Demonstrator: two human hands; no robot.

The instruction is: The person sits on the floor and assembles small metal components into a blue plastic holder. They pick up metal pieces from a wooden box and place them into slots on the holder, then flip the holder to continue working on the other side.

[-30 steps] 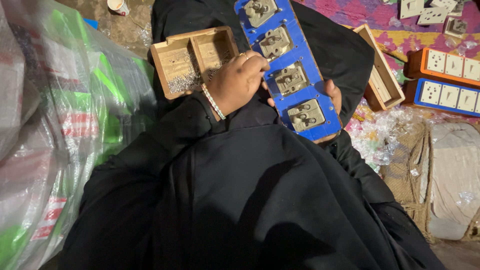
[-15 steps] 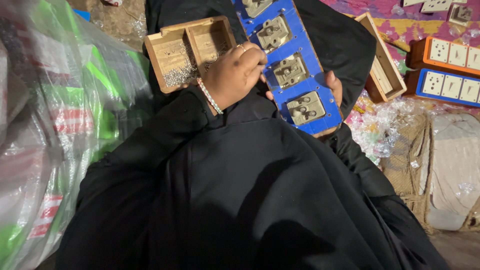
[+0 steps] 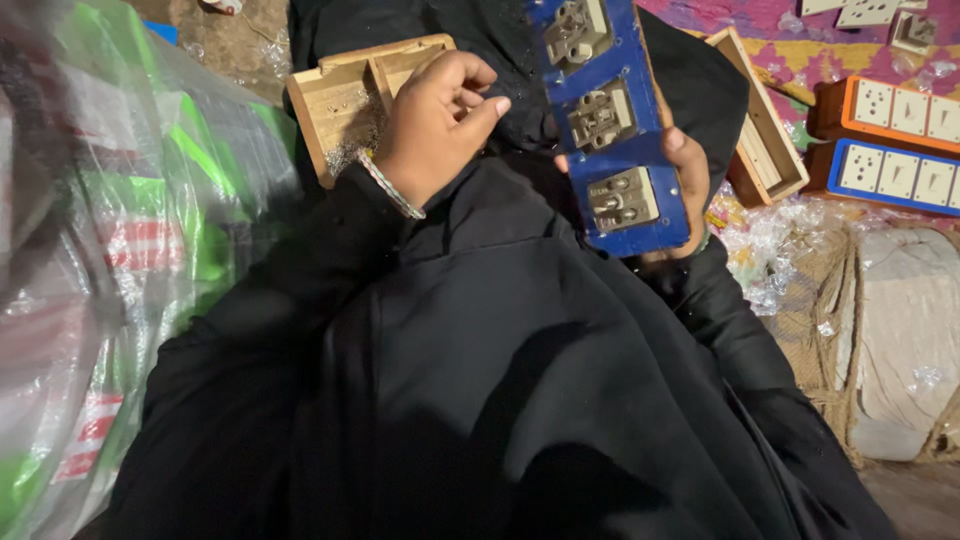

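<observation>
While the blue board (image 3: 612,130) is propped up by the right hand (image 3: 685,170) from behind and below, with only the fingertips showing past its right edge, the left hand (image 3: 435,125) is held just to the left of it, over the near corner of a wooden tray (image 3: 345,95). The board's long axis runs from near to far, tilted slightly leftward at the far end, and three grey socket inserts (image 3: 600,115) are seated along it in a row. The left hand is seen with its fingers curled in and the thumb pressed against the forefinger, pinched together as if on something small; whether anything is actually held there cannot be told. The board lies to the right of those pinched fingertips, close but apart, with dark cloth showing between. The left hand is thus the free one and the nearer to the middle insert, while the right hand is clasped on the board's lower part. To the far right a second wooden tray (image 3: 760,140) is set beside orange and blue finished boards (image 3: 895,140) on a patterned mat. Clear plastic bags (image 3: 120,250) are piled at the left.
</observation>
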